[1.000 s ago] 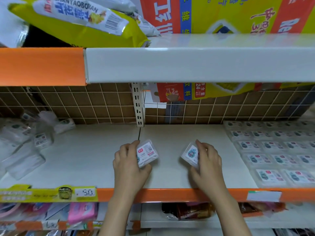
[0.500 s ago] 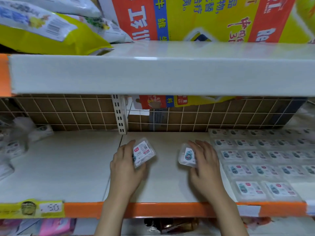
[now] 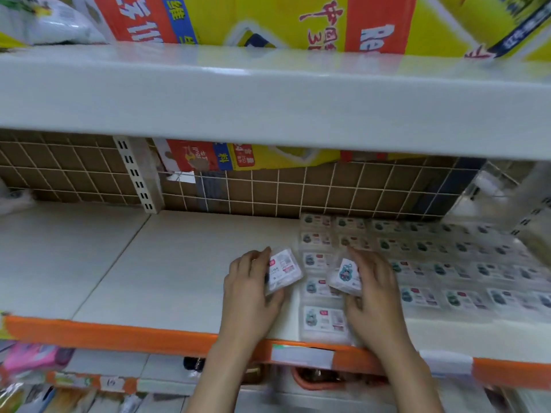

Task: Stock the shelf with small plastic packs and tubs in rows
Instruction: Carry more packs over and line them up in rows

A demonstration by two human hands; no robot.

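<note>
Head view. The white shelf [image 3: 185,263] with an orange front edge carries flat clear plastic packs [image 3: 423,295] laid label-up in rows across its right part, reaching back to the tiled rear wall [image 3: 268,189]. The left part of the shelf surface is bare white board.

The left hand [image 3: 249,289] grips one small clear pack [image 3: 283,271] between thumb and fingers, tilted, with its barcode side facing the camera. It hangs just beside the left end of the rows, over the bare board. The right hand [image 3: 372,286] pinches a second pack [image 3: 346,275] showing a cartoon label, tilted likewise, above the leftmost column of laid packs. The two hands are close together but not touching.

Judgement: both packs are held at an angle near the edge of the stocked area so they can be laid flat as the next items of a new column. The left-hand pack would need turning over to match the label-up rows.

An upper shelf [image 3: 268,93] overhangs and bears a yellow and red carton [image 3: 298,22]. Motion blur hides the label text. Goods on the lower shelf are too blurred to identify.
</note>
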